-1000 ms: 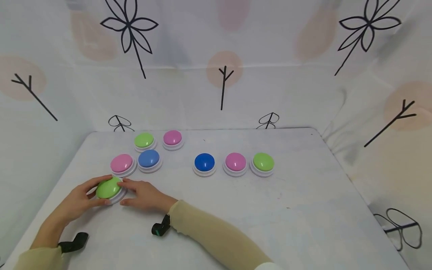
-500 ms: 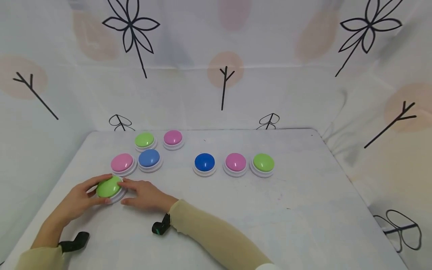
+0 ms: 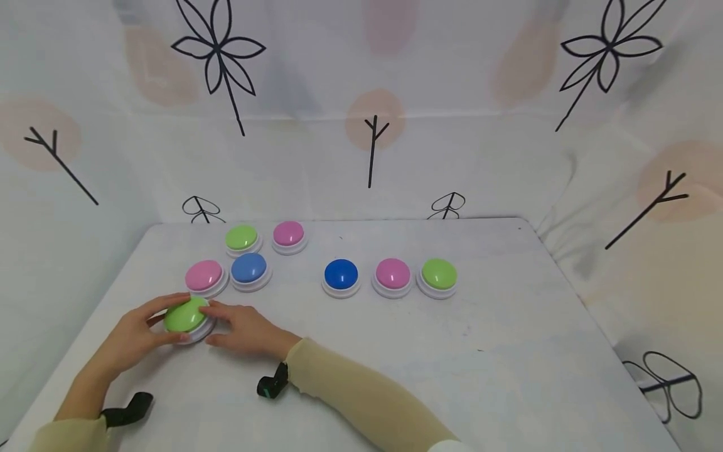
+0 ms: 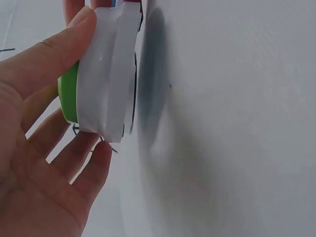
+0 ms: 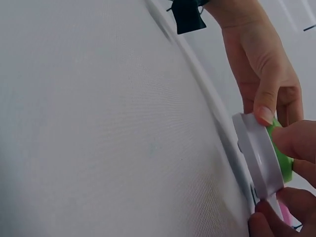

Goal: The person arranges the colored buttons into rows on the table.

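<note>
A green push button (image 3: 185, 316) with a white round base lies between both hands at the front left of the others. My left hand (image 3: 131, 336) grips it from the left, thumb on the near side and fingers on the far side. From the right, my right hand (image 3: 251, 329) holds its edge between thumb and fingers. In the left wrist view the white base (image 4: 106, 74) faces the table, with a narrow shadowed gap under it. The right wrist view shows thumbs of both hands at the rim of the base (image 5: 259, 158).
Just behind the held button stand a pink button (image 3: 203, 275), a light blue button (image 3: 248, 268), a green button (image 3: 241, 237) and a magenta button (image 3: 289, 233). A row of dark blue (image 3: 341, 274), pink (image 3: 392, 274) and green buttons (image 3: 439, 274) stands on the white table (image 3: 508, 351).
The head view has shifted slightly. Both hands keep their hold, and the green push button has moved a very little to the right with them.
</note>
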`<state>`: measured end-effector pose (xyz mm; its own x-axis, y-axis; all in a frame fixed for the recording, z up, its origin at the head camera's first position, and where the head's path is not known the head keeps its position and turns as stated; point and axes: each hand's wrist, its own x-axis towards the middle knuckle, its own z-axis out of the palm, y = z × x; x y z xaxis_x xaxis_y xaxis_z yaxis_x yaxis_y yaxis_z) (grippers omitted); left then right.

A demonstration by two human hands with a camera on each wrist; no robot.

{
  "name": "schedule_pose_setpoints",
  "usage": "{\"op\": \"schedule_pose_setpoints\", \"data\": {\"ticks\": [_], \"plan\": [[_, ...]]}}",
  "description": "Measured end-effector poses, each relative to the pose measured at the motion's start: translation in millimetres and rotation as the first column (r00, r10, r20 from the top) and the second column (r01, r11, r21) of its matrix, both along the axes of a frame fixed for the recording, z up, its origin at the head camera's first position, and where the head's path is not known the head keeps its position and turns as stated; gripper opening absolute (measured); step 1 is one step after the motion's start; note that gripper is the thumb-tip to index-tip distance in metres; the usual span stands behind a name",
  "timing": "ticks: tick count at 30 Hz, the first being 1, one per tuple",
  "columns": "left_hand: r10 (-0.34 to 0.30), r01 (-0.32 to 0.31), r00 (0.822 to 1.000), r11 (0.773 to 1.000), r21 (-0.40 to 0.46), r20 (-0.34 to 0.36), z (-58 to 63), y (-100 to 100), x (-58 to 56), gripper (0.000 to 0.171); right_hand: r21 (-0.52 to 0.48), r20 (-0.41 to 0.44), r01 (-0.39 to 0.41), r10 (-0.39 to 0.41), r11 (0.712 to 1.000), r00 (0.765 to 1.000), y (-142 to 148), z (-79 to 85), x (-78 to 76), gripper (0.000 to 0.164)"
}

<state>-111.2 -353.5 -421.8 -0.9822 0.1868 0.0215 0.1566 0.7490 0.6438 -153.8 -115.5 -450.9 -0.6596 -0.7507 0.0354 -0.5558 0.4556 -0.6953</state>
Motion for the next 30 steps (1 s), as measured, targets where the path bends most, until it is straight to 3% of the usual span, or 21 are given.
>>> {"op": "schedule_pose_setpoints", "data": {"ticks": [10, 17, 30], "plan": [[0.048, -0.047, 0.998, 0.999, 0.028, -0.039, 8.6, 20.8, 2.0, 0.074, -0.092, -0.090, 0.011, -0.019, 0.996, 0.996, 13.5, 6.4, 2.2, 0.060], [0.082, -0.079, 0.994, 0.996, 0.039, -0.066, 16.3, 39.7, 4.9, 0.074, -0.116, -0.158, 0.077, -0.095, 0.990, 0.983, 22.6, 8.6, 4.4, 0.062], [0.094, -0.077, 0.980, 0.992, 0.100, -0.173, 22.7, 83.8, 4.9, 0.069, -0.224, -0.160, 0.168, -0.206, 0.960, 0.965, 53.5, 15.6, 8.0, 0.064]]}}
